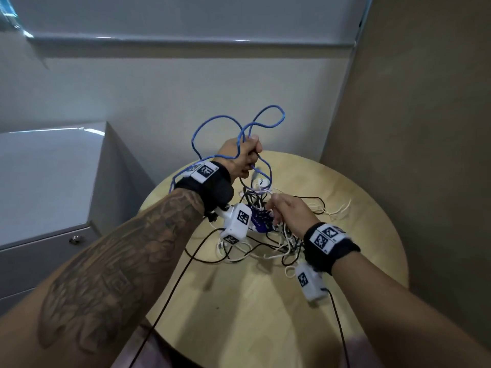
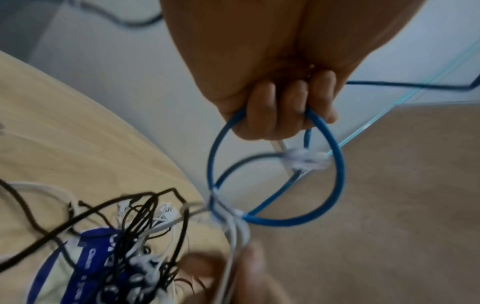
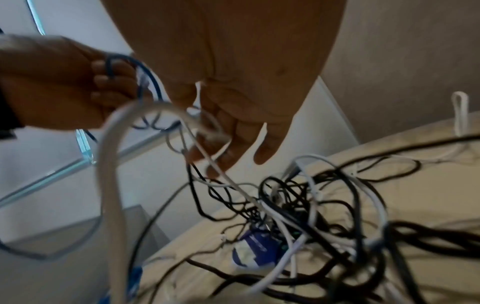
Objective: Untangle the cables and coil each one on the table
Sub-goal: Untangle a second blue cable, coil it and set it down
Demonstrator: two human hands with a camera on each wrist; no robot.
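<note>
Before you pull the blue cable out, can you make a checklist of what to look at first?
1. Left hand grips the blue cable: ok, fingers are curled round it.
2. Blue cable free of the pile: not ok, white cables cross its loop at the bottom.
3. Right hand has hold of those white cables: ok, thin white strands run through its fingers.
4. Blue cable's plug end found: cannot tell, the spot below the left hand is blurred.
5. Rest of the pile rests on the table: ok.
6. Blue cable coiled: not ok, its loops hang loose in the air.
</note>
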